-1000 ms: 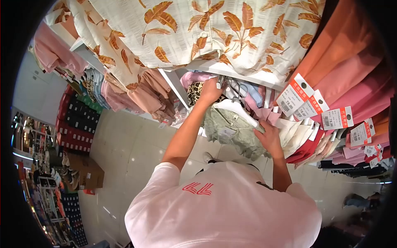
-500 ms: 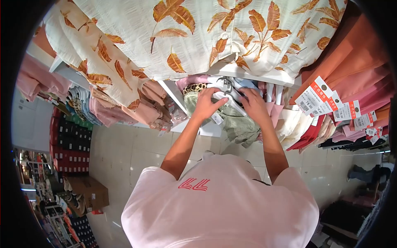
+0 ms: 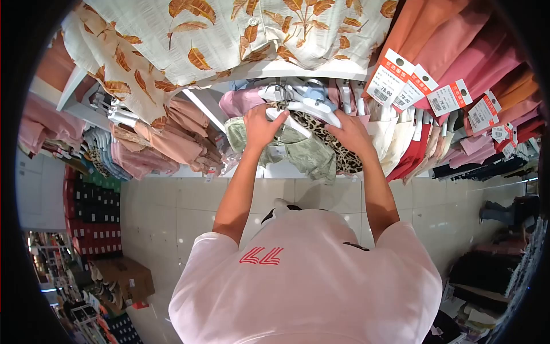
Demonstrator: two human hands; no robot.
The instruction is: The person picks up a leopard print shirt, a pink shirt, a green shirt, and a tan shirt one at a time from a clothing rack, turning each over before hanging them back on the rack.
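Hands are working at a crowded clothes rail in a shop, and we are looking down on them over our own pale pink shirt. Our left hand is curling around the end of a white hanger, fingers closed on it. Our right hand is pressing against the leopard-print garment hanging from that hanger, fingers bent into the cloth; we cannot tell whether it is truly gripping. Just beside the leopard print, on its left, a pale green garment is hanging between our two forearms. Both pieces are sitting on the rail among other hangers, under a white shelf edge. A cream shirt with orange leaves is draping down above the rail. To the right, red and white price tags are dangling from pink and orange clothes. To the left, folded pink tops are hanging on another rail. Beige floor tiles are showing below.
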